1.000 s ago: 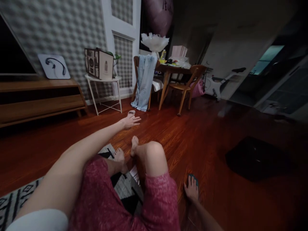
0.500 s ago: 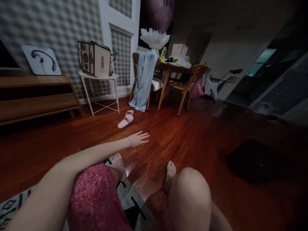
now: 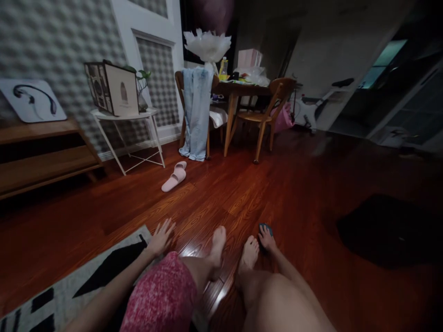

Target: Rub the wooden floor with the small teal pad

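Observation:
My left hand (image 3: 162,236) is open, fingers spread, just above or on the floor beside the grey-and-black patterned rug (image 3: 114,258); I cannot tell whether it touches. It holds nothing. Beyond my right foot (image 3: 250,252), my right hand (image 3: 267,239) lies over a small dark blue flat thing (image 3: 265,227) on the wooden floor (image 3: 221,193). Its fingers curve over the top, and most of the thing is covered, so its kind is unclear. My left foot (image 3: 218,244) rests on the floor between the hands.
A pink slipper (image 3: 175,177) lies ahead on the floor. Behind it stand a white side table (image 3: 126,117) with a box (image 3: 119,90), a chair draped with jeans (image 3: 196,110), and a dining table (image 3: 238,87). A dark shape (image 3: 380,230) is at right.
My left hand has drawn back toward my knee and left. My left foot has shifted right onto the bare floor. My right hand with the blue thing has come into view.

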